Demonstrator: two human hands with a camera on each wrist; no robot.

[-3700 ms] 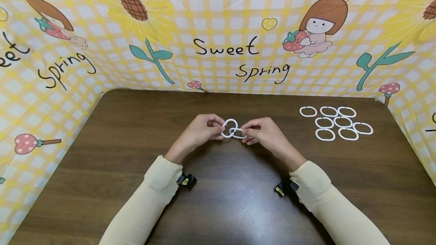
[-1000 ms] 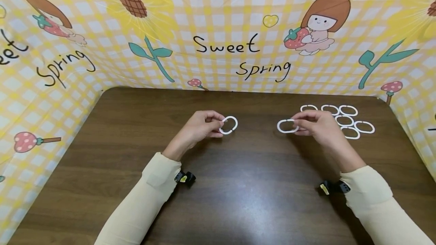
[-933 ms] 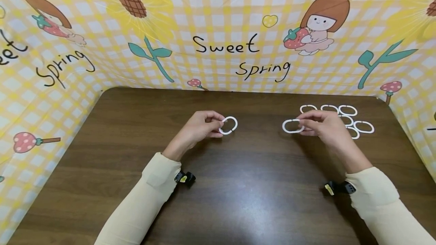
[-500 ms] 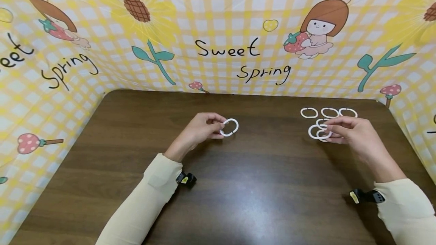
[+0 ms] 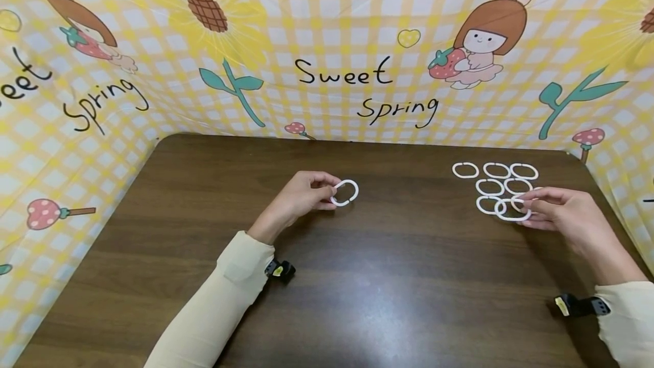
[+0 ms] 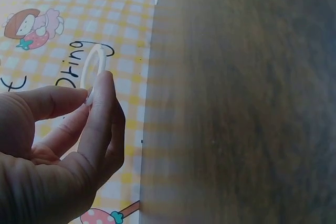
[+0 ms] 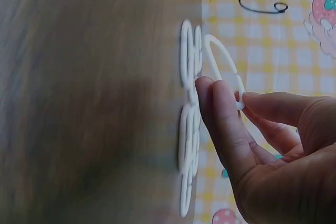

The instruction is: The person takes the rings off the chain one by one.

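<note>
My left hand (image 5: 306, 195) pinches a white oval link (image 5: 352, 185) between thumb and fingers, over the middle of the table. The small gap in that link shows at its lower edge. At the right, my right hand (image 5: 567, 212) pinches a second white link (image 5: 512, 218) by its right end. In the right wrist view this link (image 7: 223, 51) is tilted and raised above the links on the table. It overlaps several loose white links (image 5: 489, 188) in the head view. One of the loose links is mostly hidden behind the right hand.
The loose links lie close together in rows at the back right of the brown wooden table (image 5: 286, 305). A yellow checked cloth (image 5: 337, 27) with printed figures stands along the back and sides. Black wrist cameras (image 5: 280, 270) sit at both cuffs.
The two links were hooked together 3.7 s ago and are now apart. My right hand has carried its link right, over the loose links. The left hand has stayed nearly still.
</note>
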